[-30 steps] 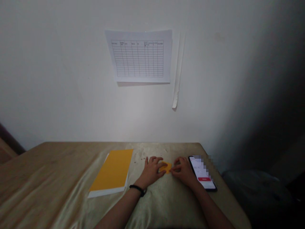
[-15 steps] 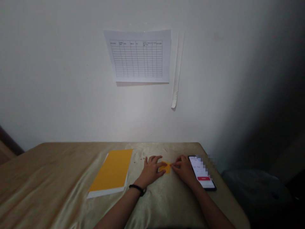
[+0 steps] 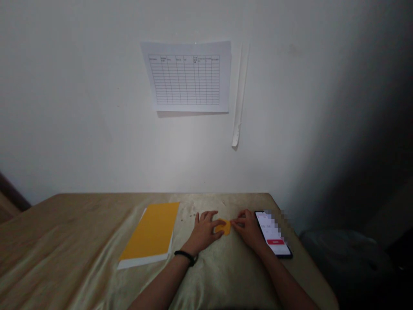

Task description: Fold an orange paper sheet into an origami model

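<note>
Fingertips (image 3: 232, 222) of the right hand (image 3: 248, 228) have slid up along the edge of a small yellow paper (image 3: 227, 227) since 1 second ago, from its lower corner to a spot about 2 o'clock on it. The near-right corner now looks blunter, so I'd judge that this edge is being turned in or smoothed, with the shaping still unfinished. That hand's thumb and forefinger sit close together there; from where I stand I can't tell if they pinch the paper or only press it. The left hand (image 3: 202, 229), a black wristband (image 3: 184, 254) behind it, is spread, its thumb and forefinger apart on the paper's 9 o'clock side, seemingly steadying it.

The paper lies on the cloth-covered worktop (image 3: 240, 269), between the 2 hands. From it, a yellow-topped stack of sheets (image 3: 151, 230) is at 9 o'clock and a lit phone (image 3: 267, 230) at 3 o'clock, just beyond the right hand. A printed table sheet (image 3: 185, 79) hangs on the wall between 11 and 12 o'clock.

As for containers, I can make out none for certain; a grey bundle (image 3: 345, 254) towards 4 o'clock might be a bag, too dark to see into.
</note>
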Motion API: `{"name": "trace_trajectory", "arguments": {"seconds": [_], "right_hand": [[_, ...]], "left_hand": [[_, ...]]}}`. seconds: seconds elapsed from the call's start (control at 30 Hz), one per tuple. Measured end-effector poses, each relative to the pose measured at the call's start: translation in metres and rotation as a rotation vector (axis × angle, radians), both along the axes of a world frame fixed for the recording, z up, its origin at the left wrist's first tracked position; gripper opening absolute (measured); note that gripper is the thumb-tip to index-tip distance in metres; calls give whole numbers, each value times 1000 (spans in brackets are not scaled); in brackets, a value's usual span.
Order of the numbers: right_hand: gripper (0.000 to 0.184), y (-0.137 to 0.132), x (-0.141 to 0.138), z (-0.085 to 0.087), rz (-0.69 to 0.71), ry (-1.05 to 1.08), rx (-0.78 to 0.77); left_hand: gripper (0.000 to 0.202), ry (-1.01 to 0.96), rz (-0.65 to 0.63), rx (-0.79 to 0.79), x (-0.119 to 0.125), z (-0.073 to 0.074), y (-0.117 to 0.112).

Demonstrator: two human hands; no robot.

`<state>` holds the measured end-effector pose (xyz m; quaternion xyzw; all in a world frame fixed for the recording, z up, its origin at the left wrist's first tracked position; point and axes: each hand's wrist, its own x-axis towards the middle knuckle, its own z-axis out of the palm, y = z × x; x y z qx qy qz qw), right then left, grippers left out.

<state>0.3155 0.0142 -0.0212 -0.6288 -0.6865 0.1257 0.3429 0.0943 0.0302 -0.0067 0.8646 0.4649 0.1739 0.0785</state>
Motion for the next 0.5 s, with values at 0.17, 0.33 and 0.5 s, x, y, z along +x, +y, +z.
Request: {"name": "trace_trajectory", "arguments": {"seconds": [0.17, 0.33, 0.5], "right_hand": [[8, -5, 3, 3, 97, 69, -58], [6, -10, 3, 7, 183, 61, -86], [8, -10, 3, 8, 151, 14, -72]], "left_hand": [[36, -1, 2, -9, 1, 3, -1], [37, -12, 1, 0, 0, 0, -1], [36, -17, -4, 14, -1, -4, 2]]}}
